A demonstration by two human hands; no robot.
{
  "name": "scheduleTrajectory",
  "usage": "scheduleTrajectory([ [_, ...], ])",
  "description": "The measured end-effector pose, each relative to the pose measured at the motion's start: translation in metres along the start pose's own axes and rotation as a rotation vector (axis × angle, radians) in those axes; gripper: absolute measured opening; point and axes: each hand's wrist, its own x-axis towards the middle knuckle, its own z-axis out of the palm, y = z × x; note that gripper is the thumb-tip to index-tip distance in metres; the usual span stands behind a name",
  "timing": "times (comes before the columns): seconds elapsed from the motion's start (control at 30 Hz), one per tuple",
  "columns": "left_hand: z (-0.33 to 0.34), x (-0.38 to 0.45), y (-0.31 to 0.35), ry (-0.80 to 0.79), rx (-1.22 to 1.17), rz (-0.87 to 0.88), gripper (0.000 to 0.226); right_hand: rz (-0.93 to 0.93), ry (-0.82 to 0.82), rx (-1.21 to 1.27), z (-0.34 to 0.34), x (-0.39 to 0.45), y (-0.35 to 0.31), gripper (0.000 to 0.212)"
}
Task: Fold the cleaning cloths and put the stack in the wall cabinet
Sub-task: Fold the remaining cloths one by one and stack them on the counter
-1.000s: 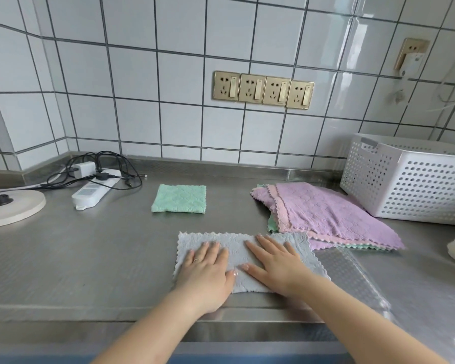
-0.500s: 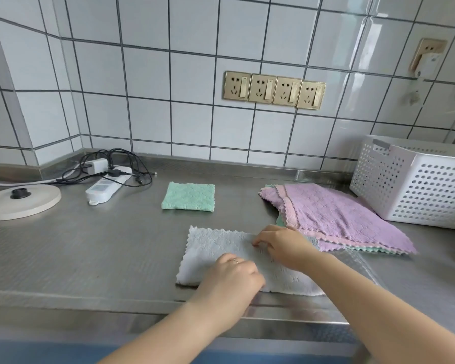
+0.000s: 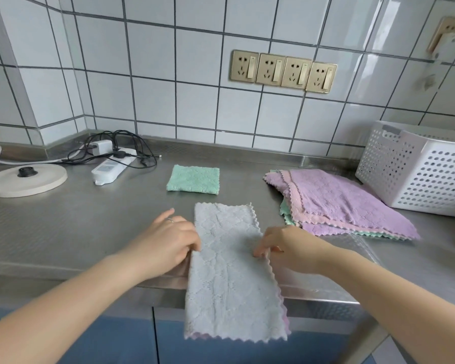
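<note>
Hanging over the counter edge, grey cloth folded lengthwise, edges zigzag

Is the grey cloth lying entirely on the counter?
No, the grey cloth hangs over the front edge of the counter, its lower part in front of the cabinet.

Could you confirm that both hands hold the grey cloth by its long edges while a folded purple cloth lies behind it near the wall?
Not quite: the folded cloth behind the grey cloth is green, not purple, as the head view shows. The left hand and right hand do hold its long edges.
</note>
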Motion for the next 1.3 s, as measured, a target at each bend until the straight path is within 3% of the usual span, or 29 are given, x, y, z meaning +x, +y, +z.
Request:
scheduleTrajectory([
  [0.1, -0.005, -0.007, -0.001, -0.119, -0.117, 0.090, 0.056, -0.127, 0.112, -0.084, 0.008, -0.015, 0.010, 0.050],
  [0.2, -0.010, -0.022, 0.008, -0.369, -0.147, 0.169, 0.064, -0.234, 0.028, -0.145, 0.023, -0.034, 0.017, 0.062],
  [0.3, -0.012, -0.034, 0.018, -0.483, -0.095, 0.213, 0.070, -0.241, -0.008, -0.165, 0.036, -0.047, 0.020, 0.070],
  [0.37, -0.006, -0.037, 0.022, -0.433, -0.056, 0.185, 0.073, -0.260, 0.031, -0.171, 0.042, -0.049, 0.018, 0.070],
  [0.5, 0.010, -0.040, 0.017, -0.141, 0.061, 0.259, 0.070, -0.336, 0.274, -0.248, 0.057, -0.049, 0.016, 0.051],
  [0.6, 0.013, -0.039, 0.013, -0.039, -0.013, 0.320, 0.060, -0.347, 0.352, -0.095, 0.054, -0.046, 0.012, 0.029],
  [0.7, 0.016, -0.032, 0.011, 0.086, -0.114, 0.316, 0.050, -0.254, 0.376, 0.118, 0.049, -0.038, 0.001, 0.026],
  [0.8, 0.007, -0.025, 0.023, 0.107, -0.503, 0.010, 0.028, -0.012, 0.480, 0.376, 0.042, -0.027, -0.011, 0.034],
  [0.87, 0.007, -0.015, 0.029, 0.203, -0.724, -0.175, 0.035, 0.135, 0.535, 0.520, 0.036, -0.016, -0.015, 0.038],
  [1.03, 0.015, 0.016, 0.025, 0.361, -0.915, -0.332, 0.025, 0.328, 0.507, 0.725, 0.020, 0.024, -0.013, 0.030],
  [1.1, 0.018, 0.028, 0.020, 0.337, -0.979, -0.405, 0.026, 0.401, 0.496, 0.731, 0.016, 0.039, -0.011, 0.027],
  [1.17, 0.022, 0.038, 0.016, 0.263, -0.932, -0.505, 0.061, 0.484, 0.436, 0.599, 0.014, 0.051, -0.009, 0.024],
  [1.2, 0.024, 0.041, 0.015, 0.217, -0.880, -0.535, 0.067, 0.515, 0.386, 0.503, 0.014, 0.056, -0.008, 0.022],
  [1.3, 0.023, 0.047, 0.011, 0.129, -0.853, -0.540, 0.053, 0.565, 0.298, 0.359, 0.017, 0.063, -0.004, 0.022],
])
